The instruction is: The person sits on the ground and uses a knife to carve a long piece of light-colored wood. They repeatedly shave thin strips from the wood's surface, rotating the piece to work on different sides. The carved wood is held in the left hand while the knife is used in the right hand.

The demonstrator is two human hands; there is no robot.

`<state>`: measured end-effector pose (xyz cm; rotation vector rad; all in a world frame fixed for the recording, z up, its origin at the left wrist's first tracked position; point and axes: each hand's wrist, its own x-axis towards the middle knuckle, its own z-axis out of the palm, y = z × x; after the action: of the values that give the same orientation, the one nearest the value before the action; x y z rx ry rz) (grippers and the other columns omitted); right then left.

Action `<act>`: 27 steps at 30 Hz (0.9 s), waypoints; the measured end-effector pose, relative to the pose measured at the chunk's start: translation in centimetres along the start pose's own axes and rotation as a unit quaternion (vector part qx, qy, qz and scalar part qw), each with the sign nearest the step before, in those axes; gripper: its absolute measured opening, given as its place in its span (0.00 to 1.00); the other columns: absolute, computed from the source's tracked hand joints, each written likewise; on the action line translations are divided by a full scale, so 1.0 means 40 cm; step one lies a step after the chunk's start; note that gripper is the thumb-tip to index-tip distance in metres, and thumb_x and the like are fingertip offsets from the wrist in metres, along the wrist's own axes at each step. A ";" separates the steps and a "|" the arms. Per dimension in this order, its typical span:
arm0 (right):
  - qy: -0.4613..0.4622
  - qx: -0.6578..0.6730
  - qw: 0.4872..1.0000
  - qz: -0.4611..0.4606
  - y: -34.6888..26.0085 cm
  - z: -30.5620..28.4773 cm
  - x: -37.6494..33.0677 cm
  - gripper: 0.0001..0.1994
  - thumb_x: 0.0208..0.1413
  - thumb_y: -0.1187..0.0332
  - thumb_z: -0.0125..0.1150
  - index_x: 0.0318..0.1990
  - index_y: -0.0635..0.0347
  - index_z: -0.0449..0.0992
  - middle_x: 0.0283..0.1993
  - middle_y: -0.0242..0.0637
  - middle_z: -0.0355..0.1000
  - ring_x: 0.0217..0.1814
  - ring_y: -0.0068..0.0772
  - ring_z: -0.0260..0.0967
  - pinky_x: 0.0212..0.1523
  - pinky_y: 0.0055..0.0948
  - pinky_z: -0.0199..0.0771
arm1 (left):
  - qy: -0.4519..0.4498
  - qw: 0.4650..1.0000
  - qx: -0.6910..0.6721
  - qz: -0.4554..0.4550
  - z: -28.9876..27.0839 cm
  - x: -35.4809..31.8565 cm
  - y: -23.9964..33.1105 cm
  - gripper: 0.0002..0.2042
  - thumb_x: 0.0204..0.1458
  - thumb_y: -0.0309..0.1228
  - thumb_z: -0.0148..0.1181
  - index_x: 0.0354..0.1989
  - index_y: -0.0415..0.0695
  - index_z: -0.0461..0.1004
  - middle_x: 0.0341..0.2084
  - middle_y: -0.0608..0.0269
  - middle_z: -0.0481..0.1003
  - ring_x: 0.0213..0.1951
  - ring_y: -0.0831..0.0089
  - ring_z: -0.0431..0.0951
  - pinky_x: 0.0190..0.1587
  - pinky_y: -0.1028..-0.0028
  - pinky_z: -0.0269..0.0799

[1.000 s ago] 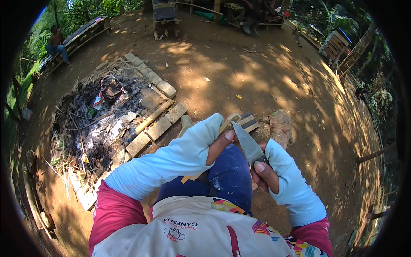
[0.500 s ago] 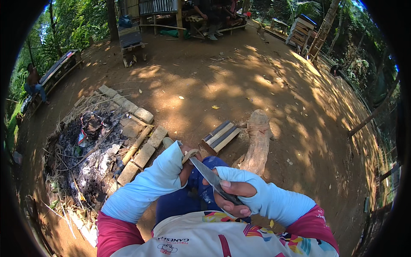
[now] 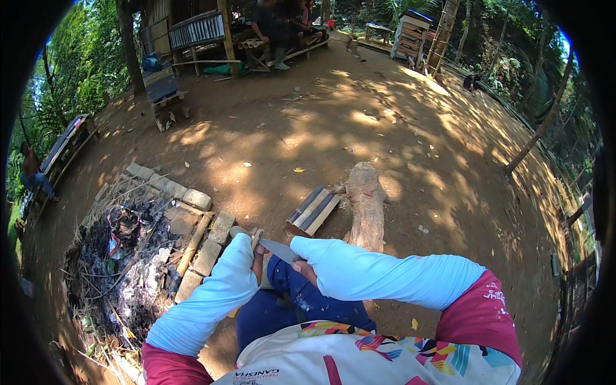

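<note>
My right hand is closed round the handle of a knife, whose broad grey blade points to the left. Its tip end meets a small pale piece of wood pinched in my left hand. The left fingers are mostly hidden by the light blue sleeve; whether the piece is wood or bamboo I cannot tell. Both hands are above my dark blue trousers. Just beyond my knees lie a pale log and a bundle of split dark and light bamboo pieces.
To the left, an ash pit is edged by bricks and a bamboo pole. A bench and a hut with seated people are at the back. Another person sits at far left.
My view has turned to the right. The knife has gone from slanting toward me to lying more level, its blade against the pale piece, and my right forearm is raised and stretched across.
</note>
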<state>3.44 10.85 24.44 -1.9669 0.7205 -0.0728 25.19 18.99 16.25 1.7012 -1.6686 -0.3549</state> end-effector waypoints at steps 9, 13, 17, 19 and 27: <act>0.046 -0.185 0.978 0.082 -0.088 -0.059 0.028 0.11 0.55 0.68 0.58 0.42 0.65 0.75 0.31 0.45 0.74 0.34 0.40 0.76 0.37 0.30 0.76 | -0.065 0.991 -0.076 -0.087 -0.034 0.042 0.060 0.10 0.66 0.31 0.42 0.40 0.39 0.68 0.25 0.61 0.71 0.27 0.70 0.70 0.33 0.72 0.67; -0.002 -0.506 0.862 -0.038 -0.037 -0.051 0.091 0.08 0.44 0.69 0.63 0.31 0.64 0.79 0.27 0.49 0.76 0.31 0.48 0.77 0.28 0.41 0.76 | -0.076 0.987 -0.143 -0.017 0.050 0.061 -0.026 0.06 0.62 0.26 0.44 0.34 0.41 0.69 0.20 0.68 0.65 0.22 0.70 0.67 0.30 0.69 0.67; -0.026 -0.541 0.816 -0.202 0.032 -0.069 0.138 0.09 0.40 0.68 0.64 0.28 0.64 0.81 0.22 0.47 0.75 0.28 0.48 0.77 0.23 0.45 0.74 | -0.198 0.956 -0.187 -0.106 0.067 0.114 -0.026 0.06 0.61 0.26 0.45 0.34 0.42 0.69 0.19 0.68 0.65 0.21 0.71 0.66 0.28 0.69 0.67; -0.056 -0.553 0.800 -0.224 0.045 -0.070 0.158 0.09 0.38 0.68 0.64 0.28 0.63 0.81 0.23 0.47 0.75 0.28 0.48 0.77 0.23 0.44 0.74 | -0.309 0.896 -0.198 -0.249 0.061 0.154 -0.024 0.05 0.61 0.26 0.46 0.34 0.42 0.69 0.19 0.68 0.64 0.21 0.71 0.66 0.28 0.69 0.67; -0.062 -0.537 0.811 -0.222 0.025 -0.091 0.183 0.09 0.37 0.69 0.64 0.27 0.63 0.81 0.24 0.47 0.76 0.29 0.49 0.77 0.24 0.45 0.74 | -0.476 0.737 -0.126 -0.462 0.043 0.289 -0.072 0.03 0.60 0.27 0.49 0.35 0.42 0.69 0.17 0.69 0.64 0.19 0.73 0.65 0.25 0.69 0.66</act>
<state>7.75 3.87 23.62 -3.1683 0.1471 0.2389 27.71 7.21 16.42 2.1531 -1.0391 -2.1140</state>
